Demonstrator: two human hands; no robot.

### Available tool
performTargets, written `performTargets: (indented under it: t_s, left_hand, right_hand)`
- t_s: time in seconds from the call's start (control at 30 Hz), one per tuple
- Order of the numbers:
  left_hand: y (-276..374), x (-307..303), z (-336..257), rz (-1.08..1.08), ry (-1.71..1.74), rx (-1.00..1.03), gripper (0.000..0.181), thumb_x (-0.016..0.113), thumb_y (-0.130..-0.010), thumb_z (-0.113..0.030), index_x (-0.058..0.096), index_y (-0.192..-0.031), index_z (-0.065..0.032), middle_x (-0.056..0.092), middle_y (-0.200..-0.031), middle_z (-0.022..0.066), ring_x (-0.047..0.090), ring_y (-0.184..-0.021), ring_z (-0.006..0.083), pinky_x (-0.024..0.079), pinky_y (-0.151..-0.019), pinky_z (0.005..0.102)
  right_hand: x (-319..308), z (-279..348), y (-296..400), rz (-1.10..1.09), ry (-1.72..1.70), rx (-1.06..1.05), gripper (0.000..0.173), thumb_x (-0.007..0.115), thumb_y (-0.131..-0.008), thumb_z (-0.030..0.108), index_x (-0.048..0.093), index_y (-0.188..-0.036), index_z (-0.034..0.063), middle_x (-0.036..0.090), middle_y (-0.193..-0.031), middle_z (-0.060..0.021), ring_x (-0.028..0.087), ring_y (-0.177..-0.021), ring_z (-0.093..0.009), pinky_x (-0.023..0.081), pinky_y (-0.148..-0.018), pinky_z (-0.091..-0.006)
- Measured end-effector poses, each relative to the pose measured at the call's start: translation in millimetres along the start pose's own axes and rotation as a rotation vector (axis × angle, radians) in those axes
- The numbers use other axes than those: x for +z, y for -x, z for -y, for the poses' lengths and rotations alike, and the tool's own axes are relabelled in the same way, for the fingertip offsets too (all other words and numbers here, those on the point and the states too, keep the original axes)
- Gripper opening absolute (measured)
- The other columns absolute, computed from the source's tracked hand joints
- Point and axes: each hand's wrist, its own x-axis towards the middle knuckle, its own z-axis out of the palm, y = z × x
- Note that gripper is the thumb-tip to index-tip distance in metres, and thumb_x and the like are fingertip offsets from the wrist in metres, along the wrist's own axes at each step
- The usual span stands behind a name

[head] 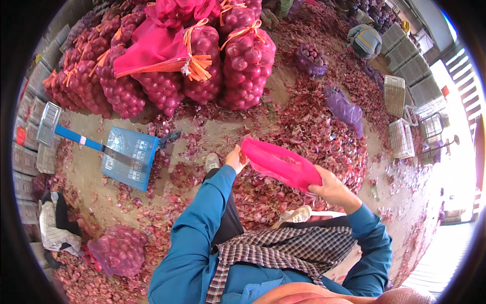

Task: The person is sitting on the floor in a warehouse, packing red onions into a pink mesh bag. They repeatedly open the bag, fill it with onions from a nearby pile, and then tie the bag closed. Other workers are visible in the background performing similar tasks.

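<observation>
A bright pink mesh sack [279, 163] is stretched between my two hands, its mouth partly spread. My left hand [236, 159] pinches the rim at one end. At the other end my right hand [336, 188] grips the rim, thumb on the near side. The sack hangs above a floor strewn with red onion skins [258, 209]. Beyond it stand tied mesh sacks full of red onions [246, 64]. A stack of unused pink mesh sacks [155, 47] with orange ties lies over some of them.
A blue platform scale [129, 157] stands to the left. One filled onion sack [117, 250] sits at lower left, near another person [60, 224]. Purple mesh sacks [343, 108] lie at right. Another person [364, 41] bends near crates [410, 53] at the far right.
</observation>
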Motion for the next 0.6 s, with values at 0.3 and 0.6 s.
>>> performTargets:
  t_s: [0.3, 0.6]
  left_hand:
    - [-6, 14, 3, 0.123, -0.489, -0.039, 0.018, 0.053, -0.092, -0.025, 0.057, -0.085, -0.0093, 0.057, -0.070, 0.0006, 0.051, -0.054, 0.0090, 0.039, -0.043, 0.0243]
    - [-37, 40, -52, 0.131, -0.450, -0.044, 0.015, 0.053, -0.093, -0.023, 0.058, -0.090, -0.0093, 0.057, -0.073, -0.0016, 0.050, -0.056, 0.0063, 0.041, -0.049, 0.0203]
  right_hand:
    - [-122, 182, -266, -0.215, 0.048, -0.385, 0.039, 0.049, -0.072, 0.002, 0.061, -0.110, 0.0050, 0.061, -0.084, -0.0027, 0.055, -0.061, -0.009, 0.047, -0.041, -0.0238]
    - [-122, 269, -536, -0.545, -0.090, -0.444, 0.033, 0.067, -0.079, 0.030, 0.062, -0.098, 0.0028, 0.064, -0.097, -0.0104, 0.061, -0.091, -0.018, 0.049, -0.076, -0.0332]
